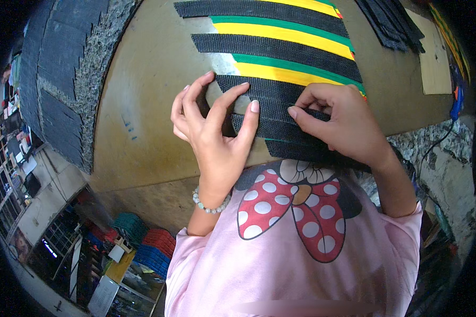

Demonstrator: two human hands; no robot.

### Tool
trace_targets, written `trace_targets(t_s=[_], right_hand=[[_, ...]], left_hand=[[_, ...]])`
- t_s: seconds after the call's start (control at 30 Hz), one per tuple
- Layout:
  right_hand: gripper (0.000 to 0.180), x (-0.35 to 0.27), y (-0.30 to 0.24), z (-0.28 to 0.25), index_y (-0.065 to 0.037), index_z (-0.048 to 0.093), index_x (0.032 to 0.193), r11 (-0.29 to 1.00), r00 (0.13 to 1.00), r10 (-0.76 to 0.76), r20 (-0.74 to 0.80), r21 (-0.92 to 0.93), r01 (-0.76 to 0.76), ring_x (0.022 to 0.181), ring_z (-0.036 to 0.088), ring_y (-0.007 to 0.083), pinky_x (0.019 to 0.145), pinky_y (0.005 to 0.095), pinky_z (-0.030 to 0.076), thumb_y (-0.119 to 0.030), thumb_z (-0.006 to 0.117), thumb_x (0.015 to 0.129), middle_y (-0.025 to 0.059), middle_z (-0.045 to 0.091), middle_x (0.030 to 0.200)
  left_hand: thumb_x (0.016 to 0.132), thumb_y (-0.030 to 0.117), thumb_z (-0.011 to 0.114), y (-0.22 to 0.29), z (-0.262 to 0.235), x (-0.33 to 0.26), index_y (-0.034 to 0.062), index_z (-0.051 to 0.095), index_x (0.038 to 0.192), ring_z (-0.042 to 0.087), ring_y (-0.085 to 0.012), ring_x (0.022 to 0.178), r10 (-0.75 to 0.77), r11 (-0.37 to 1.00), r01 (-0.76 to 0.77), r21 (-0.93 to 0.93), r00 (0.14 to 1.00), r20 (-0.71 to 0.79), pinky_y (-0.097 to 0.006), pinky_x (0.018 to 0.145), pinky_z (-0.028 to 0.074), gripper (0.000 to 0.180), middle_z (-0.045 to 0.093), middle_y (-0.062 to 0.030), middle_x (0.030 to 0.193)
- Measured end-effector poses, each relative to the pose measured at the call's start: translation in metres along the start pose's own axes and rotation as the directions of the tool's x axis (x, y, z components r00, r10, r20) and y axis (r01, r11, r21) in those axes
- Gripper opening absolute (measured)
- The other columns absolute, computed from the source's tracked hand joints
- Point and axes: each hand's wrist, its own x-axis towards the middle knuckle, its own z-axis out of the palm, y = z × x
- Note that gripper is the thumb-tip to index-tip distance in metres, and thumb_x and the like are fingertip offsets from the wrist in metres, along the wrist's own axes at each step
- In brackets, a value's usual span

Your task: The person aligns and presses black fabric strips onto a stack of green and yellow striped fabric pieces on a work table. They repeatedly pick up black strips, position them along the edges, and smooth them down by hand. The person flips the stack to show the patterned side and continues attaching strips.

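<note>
Several black woven webbing straps lie side by side across the table in front of me. Between the farther ones show green and yellow strips with small red bits at their right ends. My left hand has its fingers spread, with the tips resting at the left ends of the nearest straps. At the right, my right hand is closed, thumb against bent fingers, on a black webbing strap. Its fingers hide part of that strap. The nearest black piece lies close to my shirt.
The brown table has a curved dark, rough-edged sheet at its left. Black straps are stacked at the far right, beside a pale board. A blue-handled tool with a cord hangs near the right edge. Coloured crates stand below left.
</note>
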Motion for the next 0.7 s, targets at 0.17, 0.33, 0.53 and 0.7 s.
trace_targets(t_s=[0.17, 0.33, 0.53, 0.7], right_hand=[[0.016, 0.0002, 0.0021, 0.0007, 0.001, 0.066, 0.085, 0.999, 0.999, -0.045, -0.015, -0.007, 0.045, 0.047, 0.047, 0.0027, 0.041, 0.0206, 0.033, -0.014, 0.071, 0.088, -0.0009, 0.058, 0.063], [0.016, 0.0003, 0.0050, 0.0007, 0.001, 0.066, 0.085, 0.996, 0.997, -0.083, -0.008, -0.032, 0.083, 0.049, 0.047, 0.0025, 0.041, 0.0206, 0.034, -0.014, 0.071, 0.089, -0.0006, 0.058, 0.064], [0.016, 0.0004, 0.0015, -0.0008, 0.001, 0.065, 0.085, 1.000, 0.999, 0.017, 0.029, 0.019, -0.018, 0.050, 0.047, 0.0021, 0.041, 0.0208, 0.034, -0.014, 0.071, 0.089, -0.0010, 0.057, 0.065], [0.016, -0.0011, 0.0003, -0.0021, 0.001, 0.065, 0.085, 0.998, 0.997, 0.059, 0.044, 0.025, -0.060, 0.051, 0.047, 0.0022, 0.041, 0.0212, 0.035, -0.014, 0.070, 0.089, -0.0009, 0.057, 0.066]], left_hand=[[0.076, 0.024, 0.080, 0.0001, 0.0006, 0.0001, 0.0196, 0.076, 0.103, 0.034, -0.0340, 0.129, -0.006, 1.000, 0.006, -0.002, 1.000, -0.004, -0.048, 0.107, 0.021, 0.028, 0.051, -0.0078, 0.134], [0.074, 0.025, 0.082, -0.0012, 0.0013, -0.0007, 0.0191, 0.076, 0.103, 0.034, -0.0335, 0.129, -0.005, 1.000, 0.005, 0.002, 1.000, -0.007, -0.048, 0.107, 0.021, 0.030, 0.052, -0.0077, 0.134], [0.074, 0.026, 0.082, -0.0031, 0.0017, -0.0017, 0.0191, 0.076, 0.104, 0.035, -0.0334, 0.129, 0.009, 1.000, -0.009, 0.014, 1.000, -0.008, -0.048, 0.107, 0.021, 0.031, 0.052, -0.0074, 0.134], [0.073, 0.026, 0.083, -0.0034, 0.0021, -0.0023, 0.0194, 0.076, 0.104, 0.035, -0.0333, 0.129, 0.004, 1.000, -0.004, 0.026, 1.000, -0.006, -0.047, 0.107, 0.021, 0.032, 0.051, -0.0076, 0.135]])
